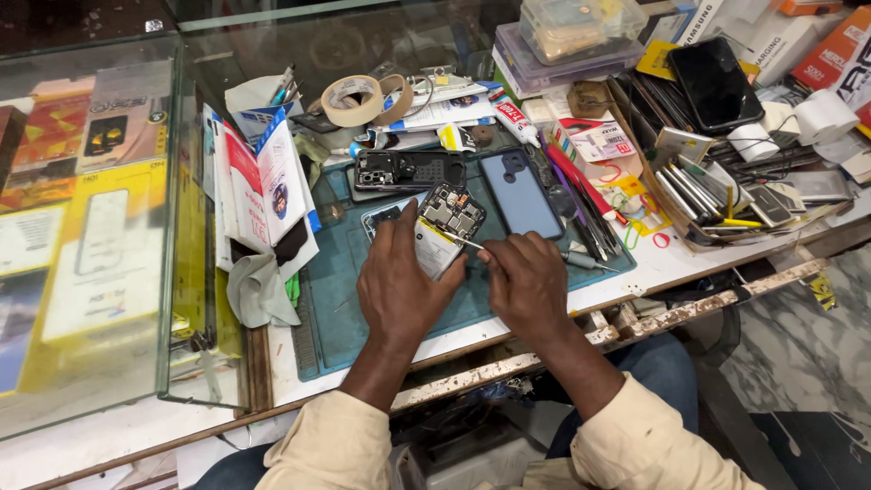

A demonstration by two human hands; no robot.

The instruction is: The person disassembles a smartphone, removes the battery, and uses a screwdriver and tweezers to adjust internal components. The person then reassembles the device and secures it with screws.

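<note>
Fingers (410,238) of my left hand (399,286) curl over the opened phone (435,231) and press it flat on the mat (349,299), so it cannot slide while I work. My thumb lies along its lower edge, closed against the body. My right hand (526,281) pinches a thin metal tool (463,240) between thumb and forefinger, narrow and tight, with the tip angled left onto the phone just below the board (452,210). Holding it low and slanted lets me come at the part from the side rather than from above.

Just beyond my fingers lie a black inner frame (408,170) and a blue back cover (520,192), set side by side within reach, apart from the phone. To the right of my right hand, more tools (581,213) lie in a loose row on the mat's edge. Tape rolls (363,98) sit further off, and a box of spare parts (717,195) stands well to the right.

My left palm hides most of the phone's lower half, so I cannot tell what sits under it. The tool's tip is too fine to show exactly what it touches. A glass case (91,227) on the left blurs what is inside it, and the surface (653,268) is cut off at the right.
</note>
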